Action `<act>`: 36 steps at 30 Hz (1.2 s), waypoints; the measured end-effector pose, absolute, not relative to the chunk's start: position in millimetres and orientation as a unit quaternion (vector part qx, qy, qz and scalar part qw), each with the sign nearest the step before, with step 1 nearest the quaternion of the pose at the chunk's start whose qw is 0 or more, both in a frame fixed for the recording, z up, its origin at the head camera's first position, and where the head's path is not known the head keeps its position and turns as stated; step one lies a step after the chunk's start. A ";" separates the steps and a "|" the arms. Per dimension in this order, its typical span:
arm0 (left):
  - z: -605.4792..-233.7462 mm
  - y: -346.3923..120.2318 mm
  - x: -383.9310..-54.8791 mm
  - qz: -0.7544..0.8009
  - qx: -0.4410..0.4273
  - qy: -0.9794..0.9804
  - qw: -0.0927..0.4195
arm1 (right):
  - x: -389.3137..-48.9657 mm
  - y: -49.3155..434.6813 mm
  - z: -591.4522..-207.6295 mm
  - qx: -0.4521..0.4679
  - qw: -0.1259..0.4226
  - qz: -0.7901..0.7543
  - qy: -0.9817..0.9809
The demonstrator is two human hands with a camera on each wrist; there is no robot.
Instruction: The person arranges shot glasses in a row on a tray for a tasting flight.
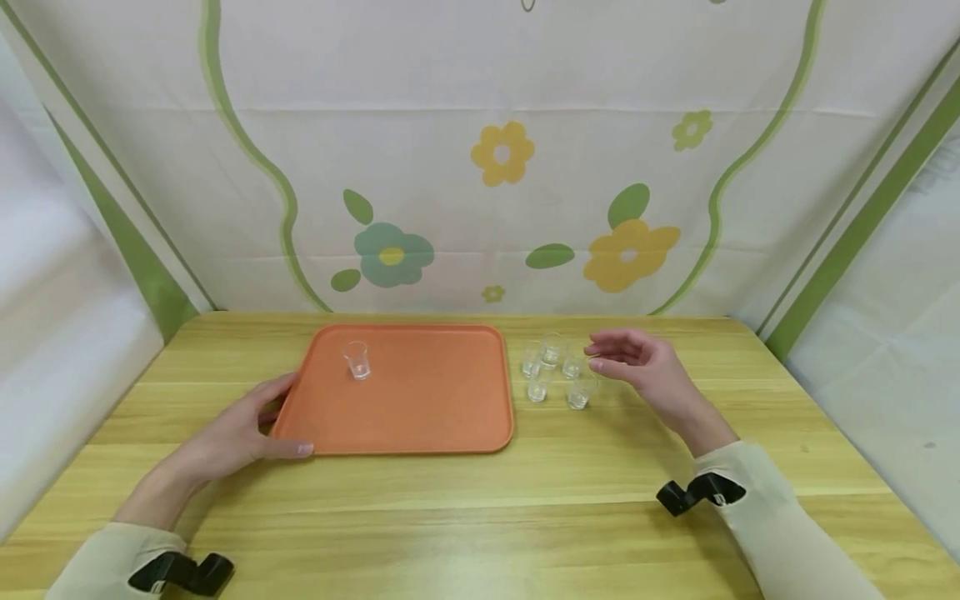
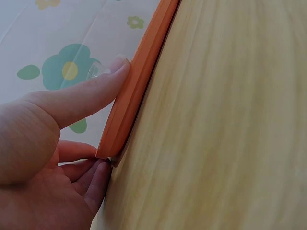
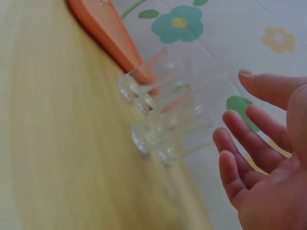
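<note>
An orange tray (image 1: 427, 400) lies on the wooden table, with one small clear shot glass (image 1: 358, 362) standing near its back left corner. My left hand (image 1: 238, 429) holds the tray's front left corner, thumb (image 2: 98, 88) along the front rim and fingers (image 2: 98, 184) at the left side. To the right of the tray, several more clear shot glasses (image 1: 577, 393) stand upright in a close group. My right hand (image 1: 647, 367) is just right of this group, fingers loosely bent and apart from the thumb. Nothing is in its grasp; in the right wrist view the palm (image 3: 273, 201) faces the glasses.
A white cloth (image 1: 420, 83) printed with flowers hangs behind the table. More white cloth (image 1: 900, 250) hangs at both sides. Bare wood of the table (image 1: 480, 517) shows in front of the tray. A black camera mount (image 1: 701, 492) sits on each sleeve.
</note>
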State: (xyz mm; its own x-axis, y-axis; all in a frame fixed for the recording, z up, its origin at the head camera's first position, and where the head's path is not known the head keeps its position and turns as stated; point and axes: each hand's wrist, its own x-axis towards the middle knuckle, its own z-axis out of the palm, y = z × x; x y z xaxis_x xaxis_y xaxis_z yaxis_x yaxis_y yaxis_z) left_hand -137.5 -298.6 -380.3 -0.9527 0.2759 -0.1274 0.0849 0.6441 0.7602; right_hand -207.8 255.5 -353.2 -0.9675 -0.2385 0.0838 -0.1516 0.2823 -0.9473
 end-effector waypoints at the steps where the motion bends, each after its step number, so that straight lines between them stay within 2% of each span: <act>1: -380.3 -298.6 -137.7 0.411 0.100 0.899 0.117 | -207.4 256.7 -355.8 -0.122 0.043 -0.585 0.801; 18: -378.2 -296.6 -138.2 0.416 0.100 0.896 0.114 | -204.8 265.8 -379.3 -0.145 0.122 -0.553 0.812; 36: -378.5 -298.6 -137.0 0.421 0.098 0.894 0.114 | -202.1 259.0 -382.5 -0.115 0.123 -0.522 0.836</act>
State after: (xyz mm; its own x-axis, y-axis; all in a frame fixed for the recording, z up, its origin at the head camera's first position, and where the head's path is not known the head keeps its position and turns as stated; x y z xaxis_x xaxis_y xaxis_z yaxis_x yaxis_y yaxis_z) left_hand -137.0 -298.6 -378.5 -0.9544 0.2724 -0.1219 0.0797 0.6264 0.7754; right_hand -202.1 259.0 -382.5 -0.9434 -0.3204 -0.0854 -0.0643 0.4296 -0.9007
